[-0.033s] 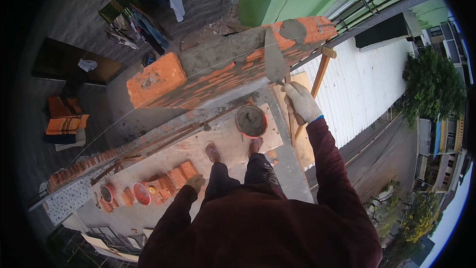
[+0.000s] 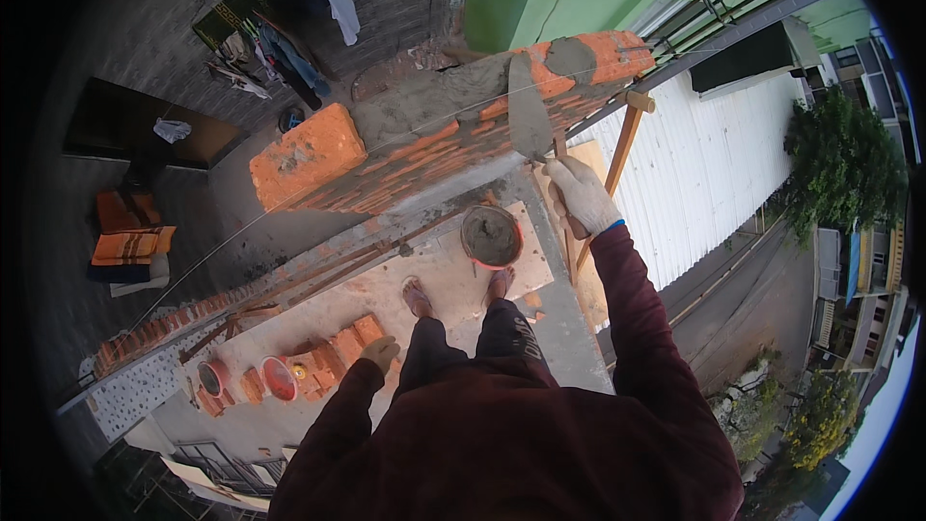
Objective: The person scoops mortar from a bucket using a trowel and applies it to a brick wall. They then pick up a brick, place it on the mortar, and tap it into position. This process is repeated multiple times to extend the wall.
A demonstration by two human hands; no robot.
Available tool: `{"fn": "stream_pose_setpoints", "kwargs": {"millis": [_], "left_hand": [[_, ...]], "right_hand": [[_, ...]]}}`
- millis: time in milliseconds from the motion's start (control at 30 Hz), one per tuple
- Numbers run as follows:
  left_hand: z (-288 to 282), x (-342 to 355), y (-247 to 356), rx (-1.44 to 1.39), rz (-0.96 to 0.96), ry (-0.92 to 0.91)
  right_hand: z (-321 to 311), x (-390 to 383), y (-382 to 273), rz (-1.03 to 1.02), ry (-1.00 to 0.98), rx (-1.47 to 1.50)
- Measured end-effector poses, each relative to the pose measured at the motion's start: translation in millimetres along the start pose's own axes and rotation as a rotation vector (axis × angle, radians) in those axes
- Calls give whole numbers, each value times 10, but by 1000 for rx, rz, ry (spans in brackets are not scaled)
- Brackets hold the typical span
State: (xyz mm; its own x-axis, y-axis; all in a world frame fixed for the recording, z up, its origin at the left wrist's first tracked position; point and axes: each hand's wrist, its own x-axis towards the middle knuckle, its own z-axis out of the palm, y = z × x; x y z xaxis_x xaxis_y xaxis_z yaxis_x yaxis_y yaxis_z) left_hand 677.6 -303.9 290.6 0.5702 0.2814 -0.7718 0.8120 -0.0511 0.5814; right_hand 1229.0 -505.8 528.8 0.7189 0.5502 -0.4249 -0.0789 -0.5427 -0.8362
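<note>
The right hand (image 2: 584, 195), in a pale knitted glove with a blue cuff edge, is closed round the handle of a trowel (image 2: 529, 116); a brown bit of grip pokes out below the fingers. The trowel's blade is long and leaf-shaped, dull grey, broad near the hand and narrower at the far end. It slants across the near edge of the brick wall (image 2: 415, 172), though from here I can't tell whether it touches the top.

Along that top lies wet grey mortar (image 2: 434, 98), lumpy and uneven, with a rounder patch farther right. One orange brick (image 2: 307, 156), its face blotched with grey, sits at the left end of the mortar.

The left hand (image 2: 381, 354), gloved too, hangs low near some stacked bricks (image 2: 328, 357); I can't tell how its fingers are set. By the feet stands a red bucket (image 2: 522, 245) of mortar.
</note>
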Motion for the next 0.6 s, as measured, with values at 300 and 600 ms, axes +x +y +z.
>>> {"fn": "stream_pose_setpoints", "kwargs": {"millis": [300, 600], "left_hand": [[-451, -71, -520, 323, 58, -123], [-542, 176, -1139, 758, 630, -20]], "right_hand": [[-43, -253, -695, 170, -10, 43], [397, -33, -1387, 254, -267, -93]]}}
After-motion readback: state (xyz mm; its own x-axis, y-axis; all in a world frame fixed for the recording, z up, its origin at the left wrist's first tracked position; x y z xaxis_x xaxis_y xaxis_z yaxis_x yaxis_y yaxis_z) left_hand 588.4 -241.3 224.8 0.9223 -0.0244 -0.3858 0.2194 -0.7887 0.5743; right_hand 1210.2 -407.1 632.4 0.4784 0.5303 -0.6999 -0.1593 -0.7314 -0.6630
